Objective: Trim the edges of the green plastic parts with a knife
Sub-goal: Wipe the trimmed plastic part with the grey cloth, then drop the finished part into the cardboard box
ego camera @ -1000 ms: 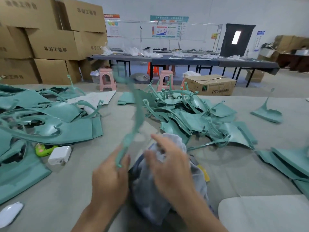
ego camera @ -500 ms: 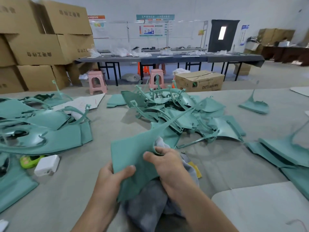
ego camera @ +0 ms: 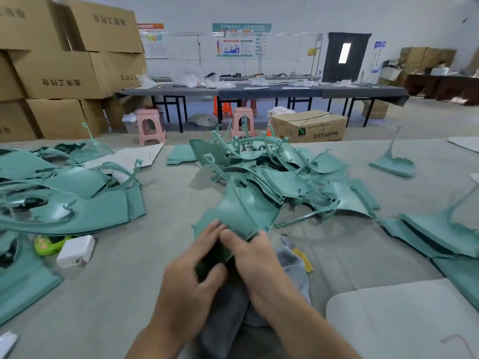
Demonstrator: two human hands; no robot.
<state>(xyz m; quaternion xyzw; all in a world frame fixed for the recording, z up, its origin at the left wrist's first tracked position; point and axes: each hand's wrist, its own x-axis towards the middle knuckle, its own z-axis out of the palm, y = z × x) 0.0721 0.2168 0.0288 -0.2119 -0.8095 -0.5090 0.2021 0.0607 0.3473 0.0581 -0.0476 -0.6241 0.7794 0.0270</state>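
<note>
A: Where's the part being worked?

B: A green plastic part (ego camera: pixel 234 212) is held above the grey cloth (ego camera: pixel 290 265), in front of the pile of green parts (ego camera: pixel 280 174). The left hand (ego camera: pixel 189 278) curls round its near edge, thumb on top. The right hand (ego camera: pixel 255 257) pinches it too.

A: The knife?

B: A yellow-handled knife (ego camera: pixel 295 248) lies on the table (ego camera: pixel 124 281), just right of the hands, untouched

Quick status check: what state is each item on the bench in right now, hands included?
Green part: held up over the table, gripped by both hands.
Left hand: grips the part's near edge.
Right hand: grips the part.
Knife: lying on the table, unheld.
Grey cloth: crumpled under the hands.
Middle pile: jumbled heap.
White charger: lying on the table.
</note>
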